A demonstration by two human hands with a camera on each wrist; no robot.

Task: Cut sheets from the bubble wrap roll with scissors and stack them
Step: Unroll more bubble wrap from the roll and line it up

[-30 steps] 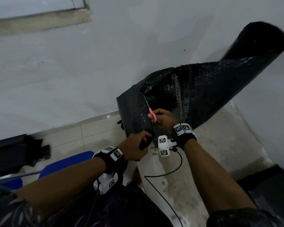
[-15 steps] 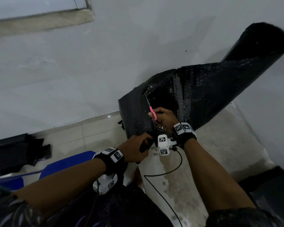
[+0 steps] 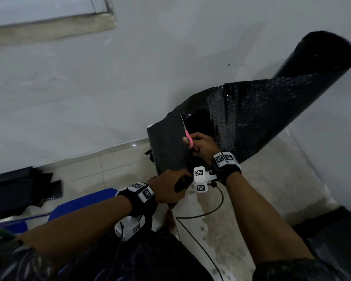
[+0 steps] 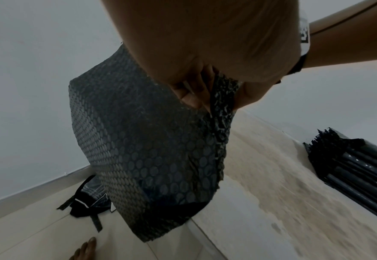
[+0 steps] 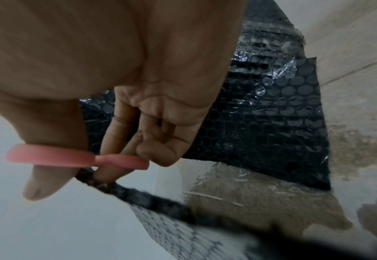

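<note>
Far left on the tile floor, against the wall: a heap of black cut sheets [image 3: 18,191], lying flat-ish; the left wrist view shows the same pile [image 4: 356,172] w/ ragged edges. Just right of it, a blue object [image 3: 83,201] pokes out from under the left forearm, can't tell what it is. Left hand [image 3: 168,187] next: fingers curled, pinching the near bottom edge of the hanging bubble wrap flap [image 3: 168,147]; in the left wrist view the fingertips [image 4: 189,95] clamp a crumpled bit of the wrap edge, and the flap [image 4: 151,158] hangs down below w/ bubble pattern facing the cam. A small dark scrap w/ straps [image 4: 84,204] sits on the floor behind the flap, near the wall base. A bare foot [image 4: 84,249] shows at the bottom edge. Mid-frame: pink-handled scissors [image 3: 187,136], blade pointing up & away along the slit between flap and rest of the wrap. Right hand [image 3: 203,145] grasps them; the right wrist view has thumb thru one pink loop [image 5: 51,156] and fingers thru the other, curled in. Whether blades are apart or together, can't tell. Black cable [image 3: 211,211] runs from the wrist cam down over the stained concrete ledge [image 3: 272,183]. Right side: the black bubble wrap roll [image 3: 320,63] leans tilted against the wall, its loose sheet sweeping down-left to the hands.
</note>
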